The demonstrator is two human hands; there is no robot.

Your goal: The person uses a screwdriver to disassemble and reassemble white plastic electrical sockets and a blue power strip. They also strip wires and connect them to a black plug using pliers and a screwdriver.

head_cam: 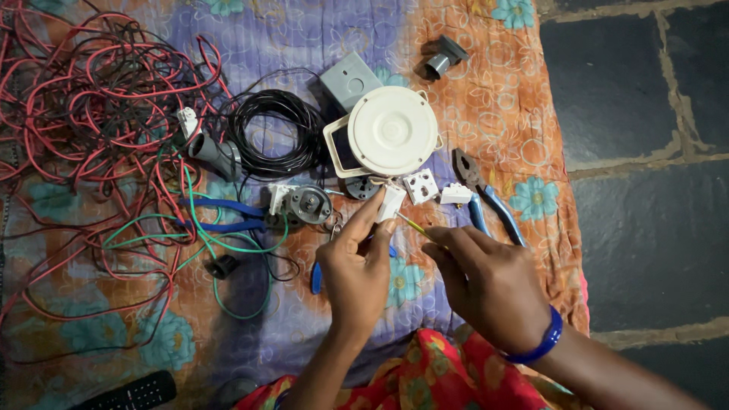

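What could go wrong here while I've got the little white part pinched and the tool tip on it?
The left hand pinches the small white switch part only at its edge, so a push from the thin yellow-handled tool in the right hand might twist it loose. The tip might also slip toward the left fingers. Loose white pieces lie close by and could get knocked.
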